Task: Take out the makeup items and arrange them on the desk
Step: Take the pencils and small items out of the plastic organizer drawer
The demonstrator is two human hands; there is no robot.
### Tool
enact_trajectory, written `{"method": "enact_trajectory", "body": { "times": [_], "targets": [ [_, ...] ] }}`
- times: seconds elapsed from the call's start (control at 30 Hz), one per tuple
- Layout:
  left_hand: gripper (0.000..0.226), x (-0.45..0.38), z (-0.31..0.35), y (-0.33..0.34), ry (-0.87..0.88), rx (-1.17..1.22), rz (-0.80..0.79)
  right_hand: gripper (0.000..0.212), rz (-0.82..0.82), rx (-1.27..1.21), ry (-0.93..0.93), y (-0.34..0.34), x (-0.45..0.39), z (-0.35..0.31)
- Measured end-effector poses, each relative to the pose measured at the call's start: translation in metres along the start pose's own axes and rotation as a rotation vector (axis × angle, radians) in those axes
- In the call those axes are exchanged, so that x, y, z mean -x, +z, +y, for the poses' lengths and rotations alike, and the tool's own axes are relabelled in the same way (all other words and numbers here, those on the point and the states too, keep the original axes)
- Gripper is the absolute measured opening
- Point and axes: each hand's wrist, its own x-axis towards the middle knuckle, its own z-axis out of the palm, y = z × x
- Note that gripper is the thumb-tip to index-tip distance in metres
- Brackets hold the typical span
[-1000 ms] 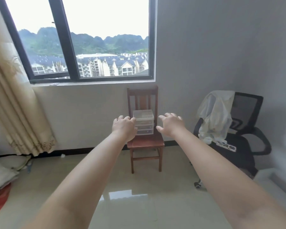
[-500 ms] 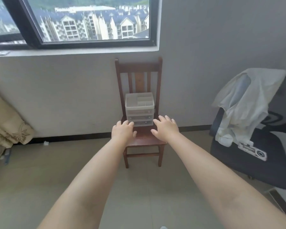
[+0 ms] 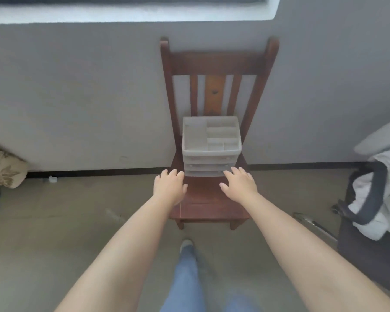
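A clear plastic makeup organizer with a divided top tray and small drawers below stands at the back of a brown wooden chair against the wall. My left hand reaches out just left of the organizer's base, fingers relaxed and holding nothing. My right hand is stretched out at its lower right corner, fingers spread, empty. Neither hand visibly touches the organizer. I cannot make out any makeup items inside it.
A black office chair draped with a white garment stands at the right. A beige curtain bundle lies at the left by the wall. My leg in blue jeans steps over the tiled floor toward the chair.
The view has come closer and tilted down; the window has left the frame. Both hands have moved nearer the organizer's base, and my leg now shows below.
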Motion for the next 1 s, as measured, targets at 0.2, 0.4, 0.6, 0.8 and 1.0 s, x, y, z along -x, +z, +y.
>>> {"method": "enact_trajectory", "body": {
  "times": [0.2,0.4,0.6,0.8,1.0],
  "targets": [
    [0.045,-0.095,-0.026,0.003,0.053,0.059,-0.027,0.049,-0.138,-0.16,0.1,0.024,-0.077,-0.003],
    [0.041,-0.177,-0.033,0.041,0.215,0.228,0.154,0.043,-0.067,-1.068,0.501,0.056,-0.157,-0.015],
    [0.044,-0.204,-0.042,0.083,0.335,0.152,0.133,0.02,0.101,-2.16,0.868,0.081,-0.212,-0.018],
    [0.041,-0.21,-0.045,0.092,0.381,0.21,0.231,0.022,0.113,-2.459,0.829,0.091,-0.211,-0.015],
    [0.044,-0.208,-0.048,0.091,0.39,0.219,0.205,0.022,0.063,-2.319,0.937,0.124,-0.169,-0.01]
  ]
}}
